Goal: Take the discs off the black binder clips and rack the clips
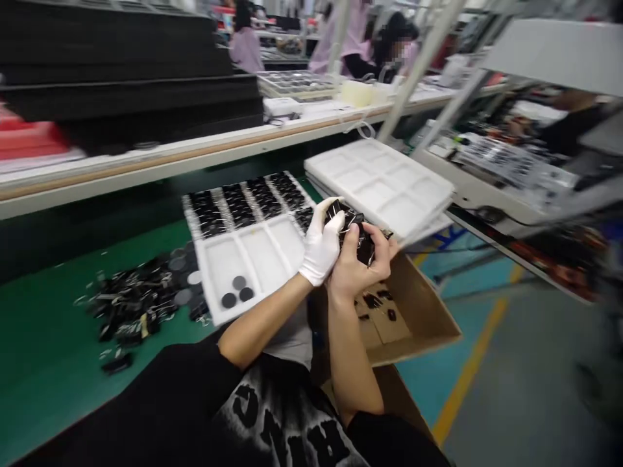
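Note:
A bunch of black binder clips (364, 248) with silver wire handles is gathered between both my hands, in front of my chest. My left hand (322, 243), in a white glove, closes around its left side. Bare fingers of my right hand (364, 266) wrap the other side, thumb on top. Just left of them lies a white compartment tray (232, 235); its far compartments hold rows of black clips (238, 204), and a near one has several dark round discs (238, 283). Below my right hand, a cardboard box (423, 305) contains a few loose black clips (377, 298).
A pile of loose black clips (131, 298) and discs covers part of the green table (48, 285) at left. Stacked white trays (384, 185) stand at the right. A shelf edge (195, 152) crosses behind, bearing black stacked sheets (126, 71). Co-workers (341, 39) sit beyond.

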`<state>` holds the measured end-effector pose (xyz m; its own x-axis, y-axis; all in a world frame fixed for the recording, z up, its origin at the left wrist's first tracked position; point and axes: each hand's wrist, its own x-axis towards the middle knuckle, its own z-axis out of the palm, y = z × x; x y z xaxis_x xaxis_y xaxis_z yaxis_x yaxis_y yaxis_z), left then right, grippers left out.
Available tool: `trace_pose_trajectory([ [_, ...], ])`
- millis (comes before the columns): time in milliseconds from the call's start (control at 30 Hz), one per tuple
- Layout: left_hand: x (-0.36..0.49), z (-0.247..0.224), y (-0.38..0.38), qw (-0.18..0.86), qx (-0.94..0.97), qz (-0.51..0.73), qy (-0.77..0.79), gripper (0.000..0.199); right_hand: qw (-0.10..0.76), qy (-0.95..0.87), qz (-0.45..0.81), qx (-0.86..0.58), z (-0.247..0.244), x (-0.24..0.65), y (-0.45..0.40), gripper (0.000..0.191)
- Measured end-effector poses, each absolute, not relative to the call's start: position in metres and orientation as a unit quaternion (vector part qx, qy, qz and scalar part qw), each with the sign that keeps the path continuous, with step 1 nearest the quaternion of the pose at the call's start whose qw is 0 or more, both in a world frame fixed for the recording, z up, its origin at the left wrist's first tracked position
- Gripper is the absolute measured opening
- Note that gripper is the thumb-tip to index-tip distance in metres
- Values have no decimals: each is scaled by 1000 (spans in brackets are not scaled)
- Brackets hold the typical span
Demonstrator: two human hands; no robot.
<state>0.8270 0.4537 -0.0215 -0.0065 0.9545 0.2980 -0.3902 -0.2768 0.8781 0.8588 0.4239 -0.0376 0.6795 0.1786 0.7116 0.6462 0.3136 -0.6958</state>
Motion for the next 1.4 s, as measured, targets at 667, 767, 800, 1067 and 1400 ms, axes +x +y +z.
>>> trace_pose_trajectory([
  [667,396,-103,411,166,401,601,671,38,543,-509,481,-464,-109,482,426,21],
  [767,376,-109,409,169,472,539,677,35,524,-540,469,-463,-117,490,428,21],
  [800,371,-110,407,164,501,515,676,34,514,-555,459,-466,-118,494,428,21],
  [1067,346,-104,381,101,667,356,647,39,316,-732,382,-467,-113,526,413,60],
  [1400,354,-119,362,76,625,314,711,54,243,-835,267,-416,-121,551,407,93],
])
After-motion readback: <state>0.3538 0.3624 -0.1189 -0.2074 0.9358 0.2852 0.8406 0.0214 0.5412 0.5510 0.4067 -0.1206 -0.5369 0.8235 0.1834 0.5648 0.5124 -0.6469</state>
